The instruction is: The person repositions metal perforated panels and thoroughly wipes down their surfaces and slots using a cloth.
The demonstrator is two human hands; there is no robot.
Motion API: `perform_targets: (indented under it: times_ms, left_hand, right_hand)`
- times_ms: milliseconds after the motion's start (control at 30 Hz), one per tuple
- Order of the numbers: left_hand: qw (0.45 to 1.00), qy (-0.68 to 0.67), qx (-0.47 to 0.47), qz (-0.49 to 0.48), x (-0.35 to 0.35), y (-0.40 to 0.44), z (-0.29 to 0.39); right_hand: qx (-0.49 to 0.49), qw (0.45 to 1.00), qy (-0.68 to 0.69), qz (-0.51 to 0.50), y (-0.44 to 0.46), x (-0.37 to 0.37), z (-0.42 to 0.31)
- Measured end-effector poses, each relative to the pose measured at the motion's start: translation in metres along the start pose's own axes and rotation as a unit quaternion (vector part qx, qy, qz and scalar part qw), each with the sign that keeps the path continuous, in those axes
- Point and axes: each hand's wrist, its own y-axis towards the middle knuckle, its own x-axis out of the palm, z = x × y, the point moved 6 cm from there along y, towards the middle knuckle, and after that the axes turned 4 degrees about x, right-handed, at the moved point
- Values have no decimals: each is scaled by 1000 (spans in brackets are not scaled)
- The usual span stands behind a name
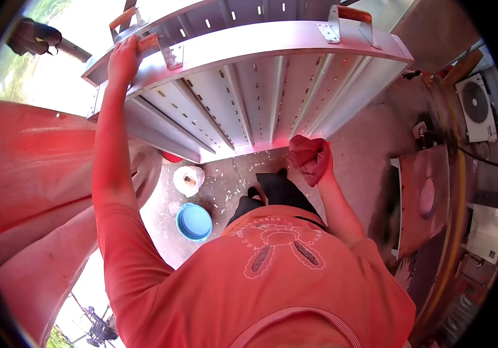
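Observation:
A metal panel [255, 110] with raised ribs and rows of slots stands upright before me. My left hand [125, 61] is closed at the panel's upper left, wrapped round the end of its orange handle [148, 42]; the palm side is hidden. A second handle [353, 14], also orange, is fixed at the upper right of the same panel. Crumpled dark red cloth [307, 158] is bunched in my right hand [325, 174], which hangs low in front of me, apart from the panel's lower edge. Most of the right fingers are covered by the cloth.
Another similar panel [220, 20] stands right behind. On the floor at left are a blue basin [194, 222] and a white bag [188, 180]. Red sheeting [34, 168] hangs far left. A flat board with a round hole [417, 200] and a fan unit [476, 107] are at right.

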Motion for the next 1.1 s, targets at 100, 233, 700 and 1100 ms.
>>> perform_targets:
  times_ms: [100,233,700,1100]
  left_hand:
    - [988,64,-82,-112,16,16,-29]
    - [996,-26,80,0,19,30,31]
    - [913,-185,336,-137,117,113,171]
    - [927,-127,325,-138,112,112,179]
  right_hand:
    - [-10,999,30,-14,4,49,-25]
    - [-68,995,-36,-58,18,51,-49]
    - [10,979,191,-67,100,43,39]
    - [-579,548,-567,209,238,236,-78]
